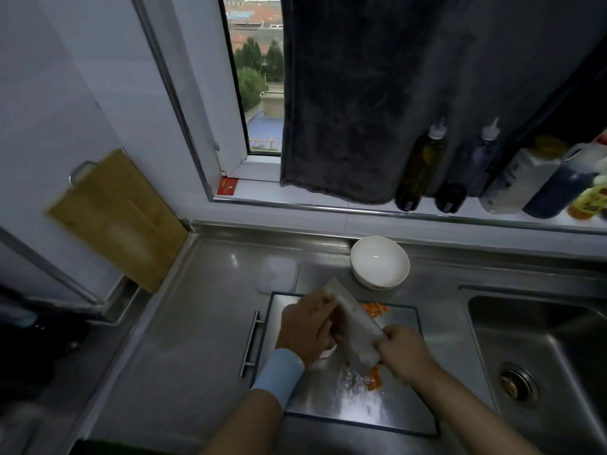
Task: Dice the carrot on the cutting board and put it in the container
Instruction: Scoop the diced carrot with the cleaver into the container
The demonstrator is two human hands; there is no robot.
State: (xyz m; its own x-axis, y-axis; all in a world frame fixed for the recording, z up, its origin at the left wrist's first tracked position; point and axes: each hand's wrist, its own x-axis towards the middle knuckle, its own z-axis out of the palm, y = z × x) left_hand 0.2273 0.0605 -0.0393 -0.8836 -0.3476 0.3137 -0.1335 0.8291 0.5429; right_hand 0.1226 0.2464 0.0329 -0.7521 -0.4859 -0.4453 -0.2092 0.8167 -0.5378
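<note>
Currently mid-task, dicing looks mostly done and transfer is starting. Steel counter (197, 323) fills the lower frame, sink (542, 356) at lower right. Steel cutting board (404, 405) sits lower centre, between the two. White bowl (379, 261) stands just above the board's top edge, no carrot visible in it; my guess is that's the container. A flat clear plastic piece (279, 274) lies left of the bowl, box or lid I can't tell. Knife (351, 323), a broad cleaver, is tilted over the board's middle, blade running from upper left to lower right. Right hand (404, 353) is wrapped tight round the handle end. Left hand (305, 323) is against the blade's left face; fingers are hidden behind the steel, so can't tell if it pinches anything. A white rim (328, 351) peeks out under that hand, too hidden to identify. Carrot is diced and in two heaps on the board: one (374, 308) at the top edge right of the blade, one (374, 380) just below the blade's heel. Next move, my read: gather both heaps onto the blade flat, carry level to the bowl, wipe off. Pieces are small and will roll, so keep the tilt low.
</note>
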